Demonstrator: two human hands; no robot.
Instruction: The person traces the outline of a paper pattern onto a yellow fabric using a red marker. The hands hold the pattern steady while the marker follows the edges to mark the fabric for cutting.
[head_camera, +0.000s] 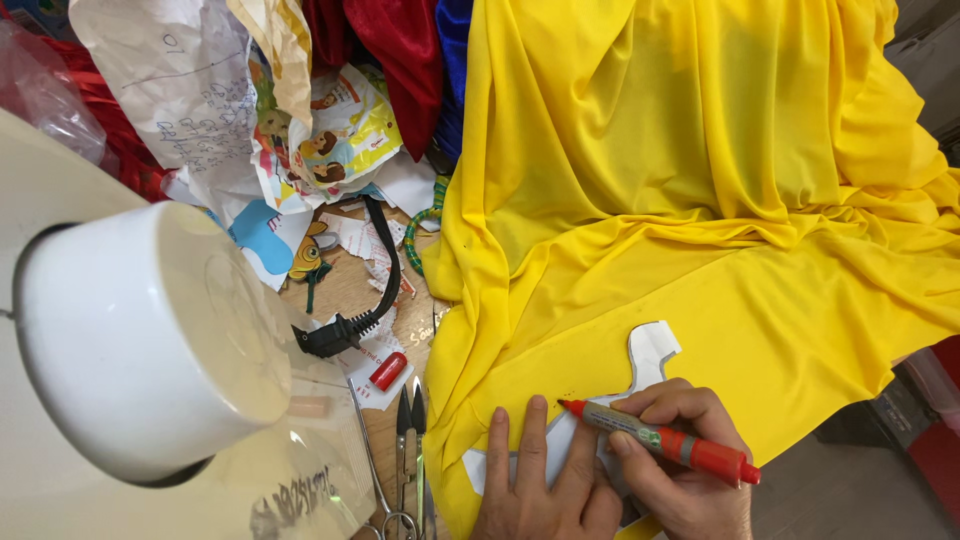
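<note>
Right hand (690, 480) pinches a red marker (660, 440), its long axis pointing up-left, tip at the white paper pattern's (650, 350) edge; left hand (540, 490), fingers spread, presses pattern onto yellow fabric (700, 200).

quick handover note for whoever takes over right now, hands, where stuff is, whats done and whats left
Left hand: flat, fingers spread, pinning the white paper template onto the yellow fabric.
Right hand: holds the red marker, tip at the template's edge beside the left fingers.
Nearby: marker cap and scissors on the table left of the fabric.
Done: template laid on the fabric; any traced line is too faint to tell.
Left: tracing the outline; the fabric is uncut here.
</note>
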